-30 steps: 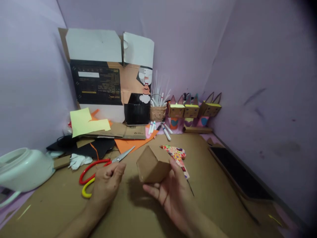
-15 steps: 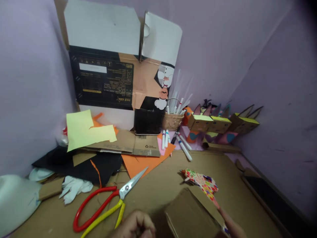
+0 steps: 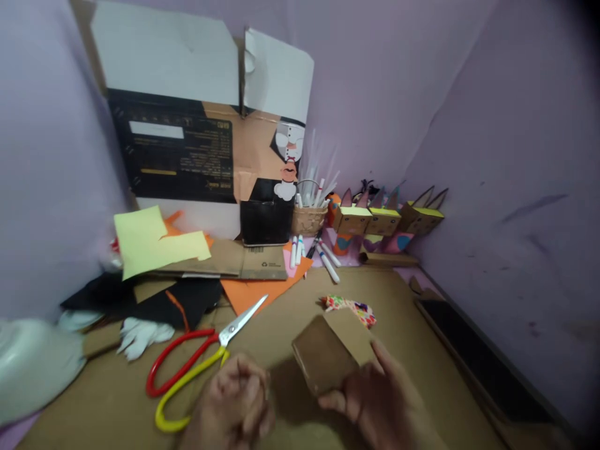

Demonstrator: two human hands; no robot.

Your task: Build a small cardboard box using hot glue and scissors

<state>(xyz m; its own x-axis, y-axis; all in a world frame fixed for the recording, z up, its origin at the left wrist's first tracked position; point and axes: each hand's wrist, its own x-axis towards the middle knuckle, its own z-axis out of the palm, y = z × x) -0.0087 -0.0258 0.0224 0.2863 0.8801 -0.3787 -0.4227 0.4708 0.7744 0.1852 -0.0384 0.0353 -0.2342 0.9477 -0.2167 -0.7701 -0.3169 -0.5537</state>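
My right hand (image 3: 379,400) grips a small brown cardboard box (image 3: 330,353) from below and lifts it a little above the cardboard table top (image 3: 412,350). My left hand (image 3: 232,403) is curled into a loose fist just left of the box, and nothing shows in it. Red and yellow scissors (image 3: 197,369) lie just beyond the left hand. A floral-patterned glue gun (image 3: 349,307) lies beyond the box, partly hidden by it.
A large flattened carton (image 3: 187,137) leans on the back wall over yellow, orange and black paper (image 3: 154,240). A basket of markers (image 3: 309,215) and several eared cardboard box figures (image 3: 384,219) stand at the back. A white container (image 3: 32,365) sits at the left, a black tray (image 3: 473,356) at the right.
The view tilted up and then partly back down. My right hand has turned the box flatter and lower. My left hand stays curled beside it.
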